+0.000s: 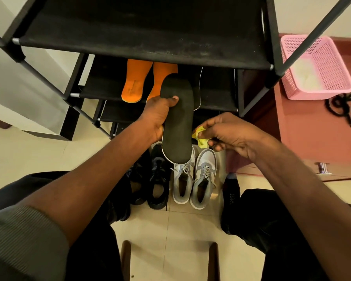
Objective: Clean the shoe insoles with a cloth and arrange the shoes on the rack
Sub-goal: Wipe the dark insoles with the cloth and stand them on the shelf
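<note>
Insole (177,118) gripped by left hand (156,116) | right hand (229,132) pinches cloth (202,138) (mostly hidden)

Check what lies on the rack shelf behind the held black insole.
Two orange insoles lie on that shelf, the right one partly covered by the black insole in the left hand. Another dark, white-edged insole is mostly hidden.

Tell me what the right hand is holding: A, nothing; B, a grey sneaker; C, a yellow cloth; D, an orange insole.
C: the right hand pinches a crumpled yellow cloth beside the black insole that the left hand holds.
</note>
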